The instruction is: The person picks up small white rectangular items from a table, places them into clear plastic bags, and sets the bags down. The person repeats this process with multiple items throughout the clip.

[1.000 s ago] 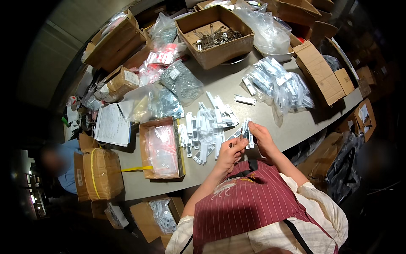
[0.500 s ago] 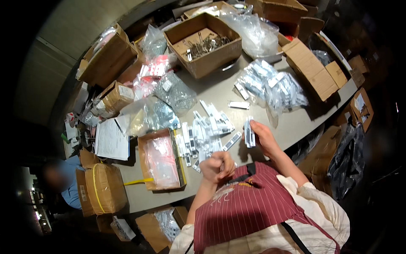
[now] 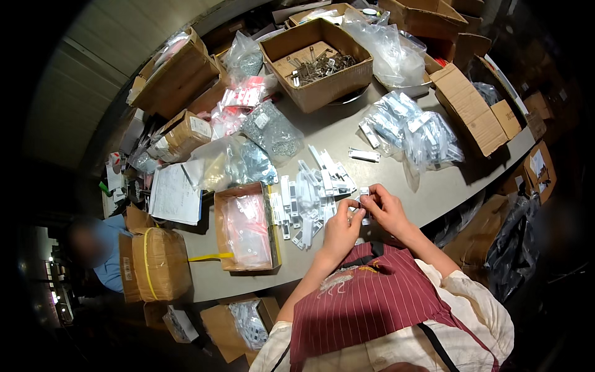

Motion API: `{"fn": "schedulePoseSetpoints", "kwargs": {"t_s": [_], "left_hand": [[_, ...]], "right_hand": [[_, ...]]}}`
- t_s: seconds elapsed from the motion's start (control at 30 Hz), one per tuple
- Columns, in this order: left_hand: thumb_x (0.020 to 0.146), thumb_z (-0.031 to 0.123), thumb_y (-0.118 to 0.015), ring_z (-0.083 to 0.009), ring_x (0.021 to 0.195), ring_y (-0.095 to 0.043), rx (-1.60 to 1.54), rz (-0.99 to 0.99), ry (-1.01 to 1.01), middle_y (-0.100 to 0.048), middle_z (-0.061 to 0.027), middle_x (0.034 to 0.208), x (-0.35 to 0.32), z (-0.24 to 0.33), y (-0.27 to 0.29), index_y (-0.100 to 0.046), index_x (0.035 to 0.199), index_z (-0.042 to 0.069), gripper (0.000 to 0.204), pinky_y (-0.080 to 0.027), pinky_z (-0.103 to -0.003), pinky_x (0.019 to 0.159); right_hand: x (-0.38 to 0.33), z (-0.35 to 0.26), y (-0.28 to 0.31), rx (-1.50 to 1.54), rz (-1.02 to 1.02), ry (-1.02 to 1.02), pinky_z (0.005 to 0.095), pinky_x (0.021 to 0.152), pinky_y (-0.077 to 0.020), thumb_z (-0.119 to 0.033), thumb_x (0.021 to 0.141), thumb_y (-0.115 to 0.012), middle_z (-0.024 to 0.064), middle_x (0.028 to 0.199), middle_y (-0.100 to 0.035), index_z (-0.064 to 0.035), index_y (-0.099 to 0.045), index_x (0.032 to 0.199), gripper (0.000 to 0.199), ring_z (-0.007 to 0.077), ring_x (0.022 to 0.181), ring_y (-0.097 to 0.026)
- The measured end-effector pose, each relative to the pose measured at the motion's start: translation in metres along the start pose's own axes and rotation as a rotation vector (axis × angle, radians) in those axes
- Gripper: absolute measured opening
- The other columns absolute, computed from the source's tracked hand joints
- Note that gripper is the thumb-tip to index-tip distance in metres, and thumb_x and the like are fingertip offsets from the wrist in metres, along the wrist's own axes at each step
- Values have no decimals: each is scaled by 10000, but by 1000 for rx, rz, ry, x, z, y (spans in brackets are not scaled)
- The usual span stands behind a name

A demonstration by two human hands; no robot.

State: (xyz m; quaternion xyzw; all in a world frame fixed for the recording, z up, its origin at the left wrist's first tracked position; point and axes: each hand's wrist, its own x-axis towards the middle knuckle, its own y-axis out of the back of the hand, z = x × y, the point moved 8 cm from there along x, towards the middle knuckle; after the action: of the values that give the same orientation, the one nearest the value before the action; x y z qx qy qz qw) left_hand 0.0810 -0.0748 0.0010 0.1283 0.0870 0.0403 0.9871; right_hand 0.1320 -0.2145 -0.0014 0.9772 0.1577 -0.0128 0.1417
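My right hand (image 3: 387, 212) is closed on a slim white plastic piece (image 3: 364, 193), which stands on end between the fingers. From the other side my left hand (image 3: 344, 228) meets it, thumb and fingertips pinched against the piece's lower part. Most of the piece is covered by the fingers. Just left of my hands lies a loose pile of similar white plastic pieces (image 3: 310, 197), some with dark grey windows. One single white piece (image 3: 364, 155) lies apart on the table (image 3: 322, 131), beyond my hands.
Beyond the pile are a cardboard box of metal parts (image 3: 328, 88) and plastic bags of white pieces (image 3: 421, 133). To the left sit an open box of clear bags (image 3: 245, 232), paper sheets (image 3: 175, 193) and a strapped carton (image 3: 162, 263). A person in blue (image 3: 111, 251) is at far left.
My left hand has moved right and up from beside the pile to meet my right hand at the white piece. The whole scene has shifted slightly right in view.
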Motion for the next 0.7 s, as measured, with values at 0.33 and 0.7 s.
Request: {"fn": "schedulePoseSetpoints", "kwargs": {"t_s": [0.33, 0.7], "left_hand": [[887, 153, -659, -208, 536, -596, 88, 12, -185, -623, -107, 636, -1, 19, 2, -549, 920, 18, 177, -443, -349, 517], [910, 164, -570, -223, 754, -638, 97, -124, 126, -670, -162, 826, 1, -7, 3, -651, 1040, -15, 236, -502, -340, 710]], "right_hand": [[-2, 7, -4, 52, -4, 37, 297, 540, -443, -297, 918, -648, 71, 643, -610, -20, -595, 1039, 306, 134, 566, -561], [0, 20, -5, 102, -9, 4, 269, 547, -443, -275, 914, -662, 49, 652, -618, -19, -595, 1005, 280, 89, 589, -559]]}}
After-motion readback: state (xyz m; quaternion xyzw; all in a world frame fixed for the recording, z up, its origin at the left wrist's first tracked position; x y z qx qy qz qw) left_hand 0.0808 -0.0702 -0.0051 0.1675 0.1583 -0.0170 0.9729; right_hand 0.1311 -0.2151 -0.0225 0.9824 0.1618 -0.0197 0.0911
